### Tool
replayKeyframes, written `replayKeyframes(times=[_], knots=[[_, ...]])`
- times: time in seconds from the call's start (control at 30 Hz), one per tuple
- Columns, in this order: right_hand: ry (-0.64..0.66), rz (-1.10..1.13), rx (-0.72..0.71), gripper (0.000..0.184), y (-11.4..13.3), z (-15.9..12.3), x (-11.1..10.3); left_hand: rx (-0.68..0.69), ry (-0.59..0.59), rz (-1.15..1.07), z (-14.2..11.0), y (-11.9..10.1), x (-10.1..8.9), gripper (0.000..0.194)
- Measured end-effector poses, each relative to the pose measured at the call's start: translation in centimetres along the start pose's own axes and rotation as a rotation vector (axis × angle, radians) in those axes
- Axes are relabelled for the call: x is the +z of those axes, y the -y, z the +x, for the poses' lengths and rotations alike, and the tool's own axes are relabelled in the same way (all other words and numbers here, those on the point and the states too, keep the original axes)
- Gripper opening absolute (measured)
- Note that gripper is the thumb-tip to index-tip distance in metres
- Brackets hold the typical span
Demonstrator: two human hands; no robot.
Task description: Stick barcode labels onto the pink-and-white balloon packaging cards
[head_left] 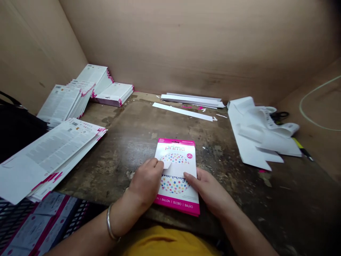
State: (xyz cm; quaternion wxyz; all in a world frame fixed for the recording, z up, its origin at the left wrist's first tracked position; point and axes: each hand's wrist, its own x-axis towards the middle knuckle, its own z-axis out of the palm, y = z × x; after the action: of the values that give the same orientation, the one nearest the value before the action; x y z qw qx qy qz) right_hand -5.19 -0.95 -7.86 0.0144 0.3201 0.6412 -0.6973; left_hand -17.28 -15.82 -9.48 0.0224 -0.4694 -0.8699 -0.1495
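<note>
A pink and white balloon packet [176, 190] printed "prima", with coloured dots, lies near the table's front edge. Other packets or cards seem to lie under it, their pink edges just showing. Across its middle runs a white paper strip [177, 170] that covers part of the print. My left hand [146, 181] is closed at the packet's left side, pinching the strip's end, where a small corner of white folds up. My right hand [209, 188] grips the packet's right edge, its thumb on top against the strip and its fingers mostly hidden behind.
Stacks of printed cards [53, 149] lie on the left, with more packs [114, 93] by the back wall. White strips [191, 101] and scraps lie at the back. Crumpled white paper [255, 135], black-handled scissors [281, 115] and a yellow cutter [302, 149] are on the right. A crate [77, 217] stands lower left.
</note>
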Motion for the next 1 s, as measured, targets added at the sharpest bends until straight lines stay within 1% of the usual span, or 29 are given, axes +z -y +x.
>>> replayKeyframes(times=[0.03,0.1,0.13,0.17,0.2,0.23,0.27,0.3,0.33,0.4,0.43,0.5,0.63,0.73,0.87,0.93,1.0], knots=[[-0.083,-0.246,-0.082,0.035,0.0,-0.5,-0.6,0.008,0.0,0.018,0.0,0.0,0.1,0.012],[-0.271,-0.74,-0.316,0.033,0.0,-1.3,-1.3,0.025,-0.007,0.043,-0.1,-0.1,0.2,0.013],[-0.301,-0.934,-0.446,0.032,-0.1,-1.6,-1.3,0.031,-0.013,0.048,-0.1,-0.1,0.3,0.013],[-0.262,-1.075,-0.563,0.033,-0.3,-1.8,-1.2,0.036,-0.02,0.042,0.0,-0.1,0.3,0.014],[-0.179,-1.166,-0.65,0.035,-0.5,-1.9,-0.9,0.037,-0.03,0.017,0.0,0.0,0.3,0.016],[-0.083,-1.226,-0.697,0.04,-0.7,-1.9,-0.4,0.026,-0.048,-0.035,0.0,0.2,0.2,0.016],[-0.01,-1.272,-0.705,0.044,-0.9,-1.8,0.1,-0.004,-0.07,-0.114,0.1,0.4,0.1,0.017],[0.03,-1.308,-0.69,0.048,-1.2,-1.7,0.6,-0.059,-0.096,-0.214,0.2,0.7,-0.1,0.017],[0.044,-1.333,-0.668,0.051,-1.4,-1.6,1.0,-0.132,-0.121,-0.32,0.3,1.0,-0.3,0.016],[0.044,-1.353,-0.641,0.056,-1.6,-1.4,1.9,-0.282,-0.144,-0.487,0.4,1.5,-0.6,0.016],[0.047,-1.35,-0.645,0.058,-1.5,-1.3,2.2,-0.33,-0.14,-0.53,0.4,1.7,-0.7,0.017],[0.061,-1.334,-0.667,0.06,-1.2,-1.1,3.0,-0.356,-0.118,-0.55,0.5,1.9,-0.8,0.018],[0.054,-1.331,-0.706,0.065,-0.1,-0.6,4.9,-0.283,-0.102,-0.513,0.3,1.6,-0.8,0.017],[0.039,-1.327,-0.689,0.064,0.3,-0.5,5.7,-0.16,-0.123,-0.475,-0.2,1.4,-0.5,0.014],[0.044,-1.282,-0.712,0.061,-0.3,-0.8,5.4,-0.002,-0.21,-0.376,-1.0,1.4,0.2,0.017],[0.067,-1.238,-0.738,0.061,-0.6,-1.0,4.9,0.037,-0.245,-0.304,-1.3,1.4,0.5,0.017],[0.097,-1.203,-0.755,0.06,-0.7,-1.1,4.5,0.065,-0.252,-0.234,-1.3,1.2,0.7,0.017]])
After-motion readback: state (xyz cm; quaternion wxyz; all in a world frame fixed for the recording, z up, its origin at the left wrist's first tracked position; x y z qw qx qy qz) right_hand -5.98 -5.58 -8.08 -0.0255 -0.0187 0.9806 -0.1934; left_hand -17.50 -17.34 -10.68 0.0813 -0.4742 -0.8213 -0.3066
